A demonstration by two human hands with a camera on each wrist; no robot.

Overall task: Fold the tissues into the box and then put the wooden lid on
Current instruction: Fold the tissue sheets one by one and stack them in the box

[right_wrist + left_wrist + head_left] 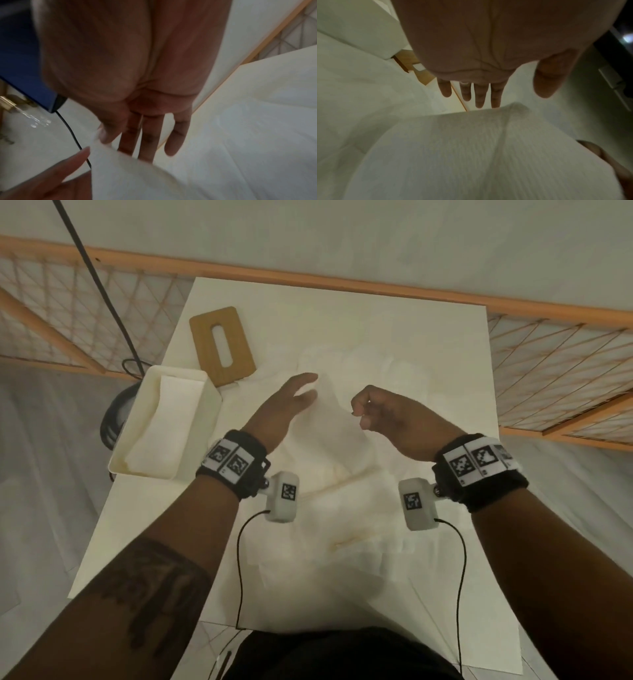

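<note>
A white tissue [330,419] is lifted above the table between my hands. My right hand [358,414] pinches its right corner, thumb [104,134] against the fingers. My left hand [301,392] is held flat, fingers [479,97] straight along the tissue's [471,155] left edge, gripping nothing. The white box [176,370] stands at the table's left edge with a folded tissue [161,419] lying inside. The wooden lid [222,347], with its slot, lies flat just behind the box and shows past my left palm in the left wrist view as the lid [426,75].
More loose tissues [356,508] lie spread over the white table [137,525], near and far. An orange rail with netting [548,364] runs behind and beside the table. A black cable [99,289] and a dark object [114,419] sit left of the box.
</note>
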